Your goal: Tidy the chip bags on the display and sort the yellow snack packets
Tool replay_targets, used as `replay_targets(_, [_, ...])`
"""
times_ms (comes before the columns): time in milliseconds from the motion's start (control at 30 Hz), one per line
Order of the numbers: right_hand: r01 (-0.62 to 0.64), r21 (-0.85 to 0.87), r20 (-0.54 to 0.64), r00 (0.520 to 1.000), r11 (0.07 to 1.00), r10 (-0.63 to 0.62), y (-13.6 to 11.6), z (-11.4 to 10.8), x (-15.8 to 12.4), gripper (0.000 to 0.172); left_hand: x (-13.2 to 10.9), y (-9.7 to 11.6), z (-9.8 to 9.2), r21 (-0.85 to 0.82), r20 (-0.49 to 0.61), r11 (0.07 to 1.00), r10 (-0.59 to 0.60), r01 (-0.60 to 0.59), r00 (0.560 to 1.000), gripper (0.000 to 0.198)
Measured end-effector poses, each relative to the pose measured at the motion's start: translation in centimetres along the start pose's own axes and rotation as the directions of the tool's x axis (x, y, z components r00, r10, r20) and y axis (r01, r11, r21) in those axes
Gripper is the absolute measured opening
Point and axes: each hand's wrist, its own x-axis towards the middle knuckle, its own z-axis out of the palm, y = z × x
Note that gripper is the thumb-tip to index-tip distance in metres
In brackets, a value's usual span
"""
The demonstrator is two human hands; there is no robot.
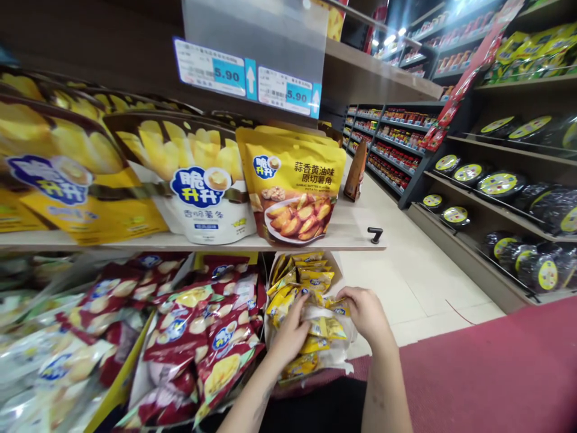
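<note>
Supermarket shelving fills the view, with a wooden shelf (189,242) running across the middle. On its left, large yellow chip bags (67,174) are stood, then a white pouch (202,192) with a blue round logo, then a yellow pouch (293,192) printed "蒜香黄油味 原切薯角". Above them, two price tags (247,81) reading "5.90" are hung. Below the shelf, red snack packets (202,337) are heaped at left, and a box of small yellow packets (306,288) is seen beside them. The left hand (288,334) is laid on these packets with fingers curled, while the right hand (365,313) is closed around one at the box's right edge. Dark round packs (500,183) line the shelves at far right.
</note>
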Motion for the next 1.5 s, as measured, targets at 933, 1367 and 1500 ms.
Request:
replay_targets(933, [-0.14, -0.166, -0.233, 0.967, 0.976, 0.099, 7.0, 6.7, 4.5, 0.007, -2.0, 3.2, 0.5, 0.463, 0.032, 0.886, 0.005, -0.019, 0.999, 0.052])
replay_targets(1367, [0.015, -0.166, -0.159, 0.986, 0.986, -0.041, 4.9, 6.8, 4.2, 0.006, -3.0, 3.0, 0.3, 0.45, 0.002, 0.893, 0.036, -0.032, 0.999, 0.038])
replay_targets(1500, [-0.066, 0.401, -0.249, 0.952, 0.914, 0.178, 7.3, 4.6, 3.7, 0.025, -2.6, 3.2, 0.2, 0.331, -0.126, 0.943, 0.025, 0.019, 0.992, 0.032])
